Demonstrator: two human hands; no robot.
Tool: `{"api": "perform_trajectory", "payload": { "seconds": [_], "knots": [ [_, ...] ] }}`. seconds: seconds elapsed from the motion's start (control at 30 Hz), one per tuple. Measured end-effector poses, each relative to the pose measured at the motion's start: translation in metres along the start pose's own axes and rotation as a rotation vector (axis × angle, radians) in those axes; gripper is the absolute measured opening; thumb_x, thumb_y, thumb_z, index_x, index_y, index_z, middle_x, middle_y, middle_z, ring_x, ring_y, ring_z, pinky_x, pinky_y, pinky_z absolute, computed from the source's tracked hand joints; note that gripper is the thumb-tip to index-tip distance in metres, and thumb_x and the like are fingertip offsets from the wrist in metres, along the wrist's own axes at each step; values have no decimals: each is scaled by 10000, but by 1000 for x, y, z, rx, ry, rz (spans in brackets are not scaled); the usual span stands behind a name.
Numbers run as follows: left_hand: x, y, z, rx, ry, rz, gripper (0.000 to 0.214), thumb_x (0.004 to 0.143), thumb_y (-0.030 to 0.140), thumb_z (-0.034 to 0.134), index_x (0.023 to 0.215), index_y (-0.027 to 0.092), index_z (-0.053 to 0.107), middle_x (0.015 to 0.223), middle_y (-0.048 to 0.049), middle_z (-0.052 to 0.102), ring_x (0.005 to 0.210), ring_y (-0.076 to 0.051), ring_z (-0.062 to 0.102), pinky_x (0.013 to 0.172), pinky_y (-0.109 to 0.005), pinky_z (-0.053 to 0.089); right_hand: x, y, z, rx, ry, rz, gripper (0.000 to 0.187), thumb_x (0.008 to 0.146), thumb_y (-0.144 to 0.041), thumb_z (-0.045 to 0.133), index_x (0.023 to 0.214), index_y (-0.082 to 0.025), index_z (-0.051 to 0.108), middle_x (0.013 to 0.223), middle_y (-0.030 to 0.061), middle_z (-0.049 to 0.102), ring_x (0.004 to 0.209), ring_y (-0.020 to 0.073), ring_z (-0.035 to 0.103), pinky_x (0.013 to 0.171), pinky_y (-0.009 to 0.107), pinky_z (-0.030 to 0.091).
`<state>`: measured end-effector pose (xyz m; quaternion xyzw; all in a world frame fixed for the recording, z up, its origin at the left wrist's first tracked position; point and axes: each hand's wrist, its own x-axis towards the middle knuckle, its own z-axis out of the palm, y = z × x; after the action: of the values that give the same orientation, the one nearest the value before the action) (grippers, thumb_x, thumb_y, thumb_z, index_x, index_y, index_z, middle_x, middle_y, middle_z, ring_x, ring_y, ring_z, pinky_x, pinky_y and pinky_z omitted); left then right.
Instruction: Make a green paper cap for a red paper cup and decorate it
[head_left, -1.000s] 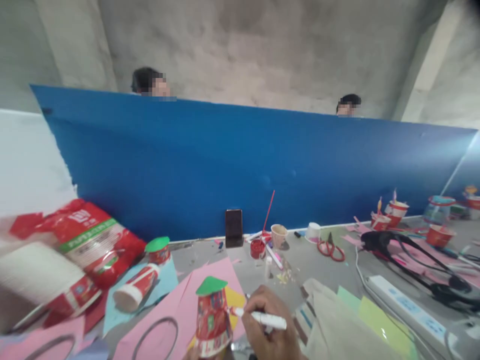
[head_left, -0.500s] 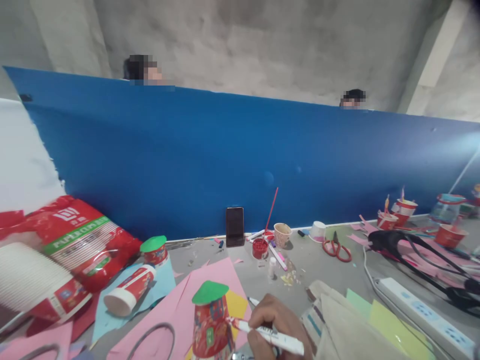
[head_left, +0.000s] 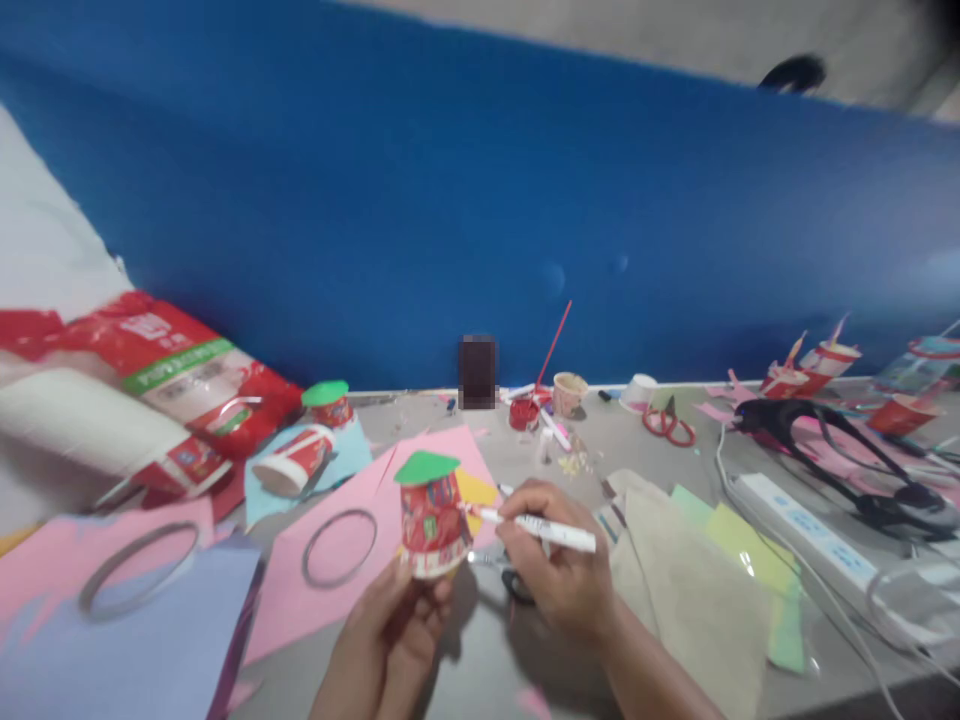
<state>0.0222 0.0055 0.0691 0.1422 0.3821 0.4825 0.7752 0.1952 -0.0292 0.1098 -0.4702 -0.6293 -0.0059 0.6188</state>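
My left hand [head_left: 405,625] grips a red paper cup [head_left: 431,525] by its lower rim, turned upside down. A green paper cone [head_left: 427,466] caps the cup like a roof. Between the fingers of my right hand [head_left: 559,560] is a white marker [head_left: 551,530], its red tip at the cup's right side; whether it touches cannot be made out. Under and behind the cup lies pink paper [head_left: 300,600] with a yellow piece [head_left: 478,488] on it. Close to the right hand, a dark-handled tool [head_left: 517,587] is partly hidden.
Rings of tape [head_left: 340,548] lie left. A red paper-cup bag [head_left: 202,370], a second green-capped cup [head_left: 328,403] and a lying cup [head_left: 295,460] stand behind. Red scissors [head_left: 670,424], a paint pot [head_left: 524,413], a cloth bag [head_left: 690,590] and a power strip [head_left: 802,535] are rightward.
The view has tilted down, so both hands and the whole cup now show. The marker stays at the cup's right side in my right hand.
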Motion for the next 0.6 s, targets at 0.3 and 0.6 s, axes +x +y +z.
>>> {"api": "perform_trajectory", "payload": {
  "seconds": [0.3,0.6],
  "knots": [
    [-3,-3,10,-136,-49,14,139,889,47,610,809,113,702,687,-50,700,589,-142,661,607,-275,612,0,0,-5,79,-32,-59,86,907,-142,610,873,-205,658,749,15,687,660,156,642,633,285,505],
    [-7,8,13,-297,-86,-181,217,953,99,471,806,141,624,616,-2,600,482,-104,581,487,-233,518,-2,16,-12,279,119,169,118,991,-256,573,1016,-200,674,736,3,692,561,122,597,539,254,492]
  ]
}}
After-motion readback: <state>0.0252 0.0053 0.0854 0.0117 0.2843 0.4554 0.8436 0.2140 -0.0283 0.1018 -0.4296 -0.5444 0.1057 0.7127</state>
